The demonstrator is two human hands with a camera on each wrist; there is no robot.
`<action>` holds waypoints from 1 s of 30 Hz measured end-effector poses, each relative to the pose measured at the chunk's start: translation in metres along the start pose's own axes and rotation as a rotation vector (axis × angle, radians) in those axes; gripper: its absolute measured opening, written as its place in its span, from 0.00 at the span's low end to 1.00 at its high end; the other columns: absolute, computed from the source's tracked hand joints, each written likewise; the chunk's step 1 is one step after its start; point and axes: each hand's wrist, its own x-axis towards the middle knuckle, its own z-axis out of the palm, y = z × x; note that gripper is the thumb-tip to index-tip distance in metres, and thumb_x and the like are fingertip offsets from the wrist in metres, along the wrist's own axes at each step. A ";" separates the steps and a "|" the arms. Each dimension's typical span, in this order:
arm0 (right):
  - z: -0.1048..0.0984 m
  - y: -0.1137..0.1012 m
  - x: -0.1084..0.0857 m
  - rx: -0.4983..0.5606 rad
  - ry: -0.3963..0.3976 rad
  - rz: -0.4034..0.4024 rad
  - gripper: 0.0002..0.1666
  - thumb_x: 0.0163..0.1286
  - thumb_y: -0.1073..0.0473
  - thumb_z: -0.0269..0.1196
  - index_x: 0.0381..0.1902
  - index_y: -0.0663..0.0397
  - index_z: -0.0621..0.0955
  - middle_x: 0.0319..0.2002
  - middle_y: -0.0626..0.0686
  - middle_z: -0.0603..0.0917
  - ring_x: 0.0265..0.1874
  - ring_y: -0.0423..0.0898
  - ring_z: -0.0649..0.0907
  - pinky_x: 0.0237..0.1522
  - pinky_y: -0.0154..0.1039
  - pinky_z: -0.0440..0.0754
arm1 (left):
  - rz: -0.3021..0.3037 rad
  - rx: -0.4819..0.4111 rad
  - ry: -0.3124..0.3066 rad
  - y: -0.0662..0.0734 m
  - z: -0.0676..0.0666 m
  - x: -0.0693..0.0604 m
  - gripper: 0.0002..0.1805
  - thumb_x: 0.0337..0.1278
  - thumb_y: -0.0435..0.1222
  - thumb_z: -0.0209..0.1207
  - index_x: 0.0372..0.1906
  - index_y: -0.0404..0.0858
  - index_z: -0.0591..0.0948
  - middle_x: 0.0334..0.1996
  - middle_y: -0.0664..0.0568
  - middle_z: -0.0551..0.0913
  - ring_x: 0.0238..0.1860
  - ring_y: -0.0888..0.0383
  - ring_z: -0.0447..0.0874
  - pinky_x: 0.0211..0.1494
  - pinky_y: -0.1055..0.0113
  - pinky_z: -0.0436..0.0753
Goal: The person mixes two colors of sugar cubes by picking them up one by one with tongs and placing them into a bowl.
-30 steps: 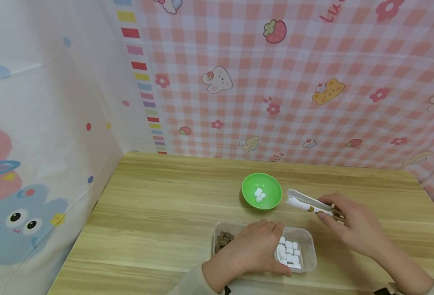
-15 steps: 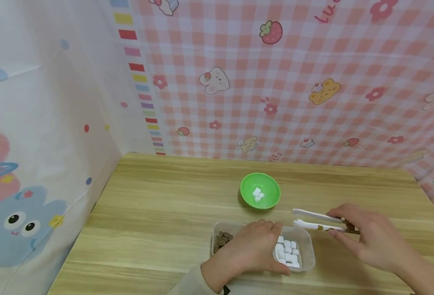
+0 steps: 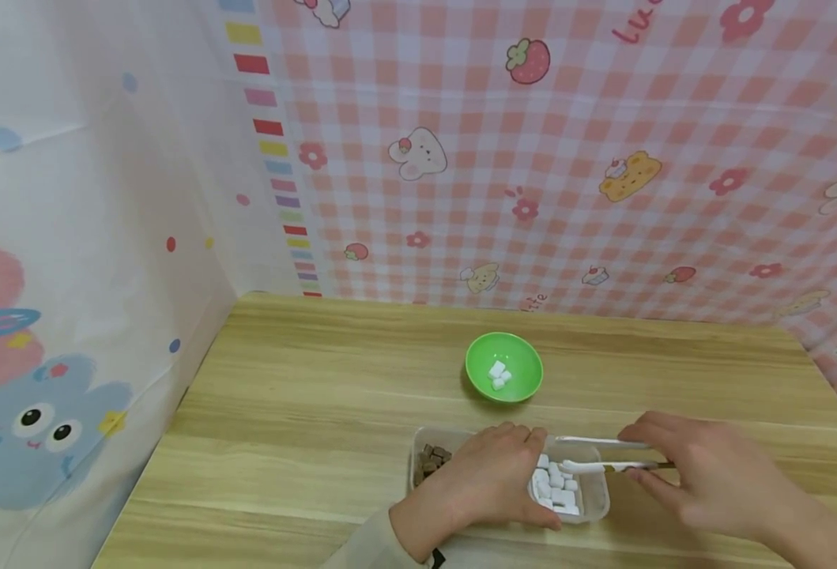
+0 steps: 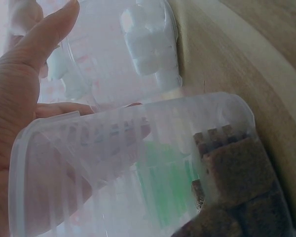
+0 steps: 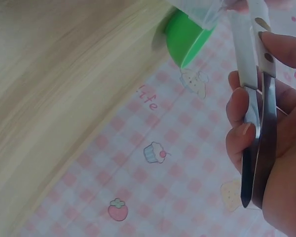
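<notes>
A clear plastic box [image 3: 596, 506] stands near the table's front, brown cubes [image 3: 435, 456] at its left end and white cubes [image 3: 555, 480] at its right. My left hand [image 3: 478, 482] grips the box across its middle, thumb on the near side, and hides the centre. In the left wrist view, the hand [image 4: 19, 98] lies against the clear walls above the brown cubes [image 4: 241, 173]. My right hand [image 3: 703, 474] holds a pair of tongs [image 3: 613, 466], white tips parted over the white cubes. Metal tong arms [image 5: 259, 133] show between my fingers in the right wrist view.
Behind the box is a green bowl [image 3: 525, 379] with a few white cubes [image 3: 499, 375] in it. A checked pink cloth [image 3: 461, 221] hangs along the table's [image 3: 304, 395] back edge, a white printed cloth [image 3: 141, 158] at the left.
My right hand has brought the tongs from beside the green bowl toward me and over the white cubes, and their tips have spread apart. My left hand keeps its place on the box.
</notes>
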 end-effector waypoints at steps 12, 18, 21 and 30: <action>0.010 -0.006 0.009 -0.030 0.019 -0.090 0.19 0.49 0.51 0.80 0.39 0.43 0.86 0.33 0.33 0.79 0.25 0.24 0.66 0.20 0.25 0.64 | 0.012 -0.002 0.001 0.000 0.000 0.001 0.52 0.41 0.69 0.75 0.65 0.39 0.78 0.49 0.57 0.84 0.50 0.63 0.81 0.58 0.69 0.80; 0.012 -0.011 0.013 -0.046 -0.010 -0.104 0.24 0.39 0.55 0.82 0.38 0.44 0.86 0.32 0.33 0.78 0.24 0.25 0.66 0.19 0.29 0.68 | 0.009 -0.003 -0.004 -0.001 0.000 0.002 0.51 0.40 0.69 0.75 0.64 0.40 0.78 0.47 0.58 0.84 0.48 0.64 0.80 0.55 0.70 0.80; 0.012 -0.012 0.016 -0.052 -0.027 -0.125 0.23 0.39 0.56 0.81 0.37 0.45 0.86 0.31 0.34 0.77 0.24 0.27 0.68 0.19 0.32 0.70 | 0.011 -0.002 -0.004 -0.001 0.000 0.002 0.49 0.40 0.69 0.75 0.62 0.41 0.79 0.45 0.59 0.83 0.46 0.64 0.80 0.53 0.70 0.80; 0.015 -0.015 0.021 -0.062 -0.087 -0.143 0.20 0.39 0.56 0.80 0.32 0.42 0.83 0.28 0.33 0.73 0.23 0.28 0.66 0.18 0.32 0.68 | 0.005 -0.005 -0.016 -0.001 -0.001 0.001 0.52 0.41 0.69 0.74 0.66 0.39 0.78 0.49 0.57 0.83 0.49 0.63 0.80 0.56 0.68 0.81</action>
